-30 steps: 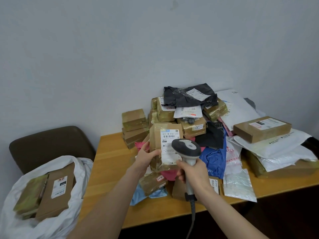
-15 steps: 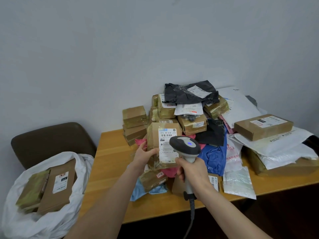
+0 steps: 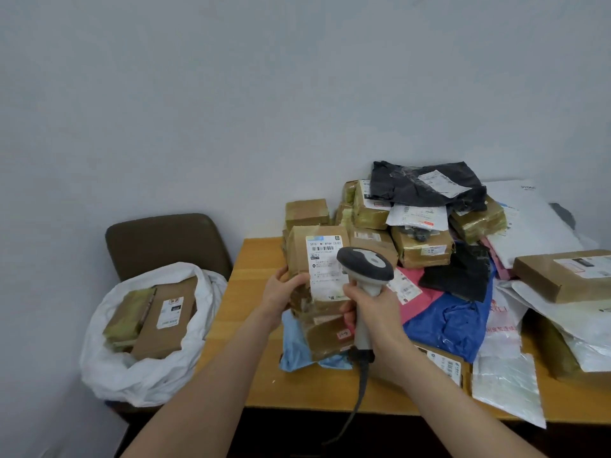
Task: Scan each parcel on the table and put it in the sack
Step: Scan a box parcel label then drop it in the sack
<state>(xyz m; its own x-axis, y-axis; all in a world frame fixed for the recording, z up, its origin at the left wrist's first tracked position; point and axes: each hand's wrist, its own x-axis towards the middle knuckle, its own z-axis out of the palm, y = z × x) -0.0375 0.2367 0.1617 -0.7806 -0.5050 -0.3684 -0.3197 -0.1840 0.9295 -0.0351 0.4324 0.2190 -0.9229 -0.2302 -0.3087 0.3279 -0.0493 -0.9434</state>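
While the left hand (image 3: 281,291) grips it, the parcel (image 3: 298,251) shows brown wrap, white barcode label (image 3: 325,257) — right hand (image 3: 377,312) clasps scanner (image 3: 365,264).

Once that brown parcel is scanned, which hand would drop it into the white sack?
Probably the left hand: it grips the brown taped parcel, and the white plastic sack sits on that side. The right hand holds the grey handheld scanner.
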